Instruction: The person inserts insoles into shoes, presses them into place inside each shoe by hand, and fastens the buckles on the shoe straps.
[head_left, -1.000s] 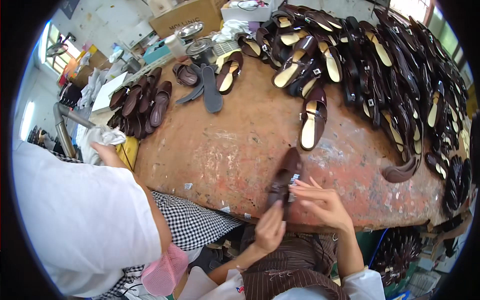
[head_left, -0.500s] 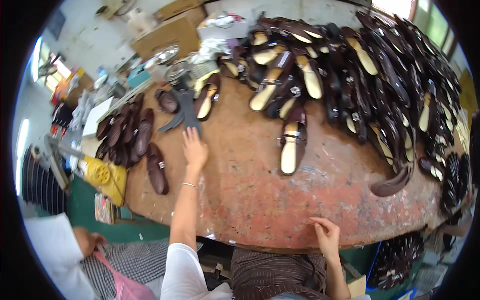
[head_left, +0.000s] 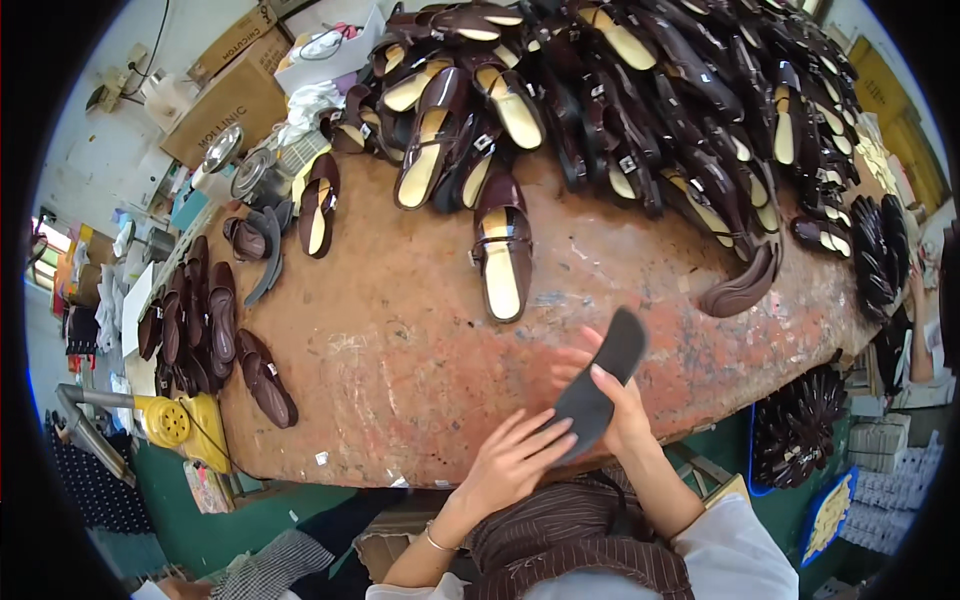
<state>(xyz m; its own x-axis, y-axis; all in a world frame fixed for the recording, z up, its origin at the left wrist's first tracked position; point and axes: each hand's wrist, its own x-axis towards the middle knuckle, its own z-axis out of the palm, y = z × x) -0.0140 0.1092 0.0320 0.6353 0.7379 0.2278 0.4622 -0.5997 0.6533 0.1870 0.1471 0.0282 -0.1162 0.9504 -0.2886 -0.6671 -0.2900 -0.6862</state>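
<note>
A dark grey shoe sole [head_left: 584,408] is held tilted above the near edge of the table, between my two hands. My right hand [head_left: 628,412] grips its right side, thumb on the upper face and fingers behind. At the lower end, the fingers of my left hand [head_left: 508,462] are laid across the sole, with the left thumb hidden. On the table beyond stands a glossy dark brown slip-on shoe [head_left: 503,240] with a pale insole and a strap. More grey soles [head_left: 268,250] lie at the left next to a small brown shoe upper [head_left: 245,238].
A large heap of brown shoes [head_left: 600,100] covers the back and right of the worn table [head_left: 390,340]. Several brown shoes [head_left: 195,310] lie at the left edge, near a yellow machine [head_left: 180,425]. Brown sole-shaped pieces [head_left: 740,285] rest at the right.
My left hand has come back from the soles at the left, and a grey sole is now in both hands. My right hand has risen to grip it. The view has shifted.
</note>
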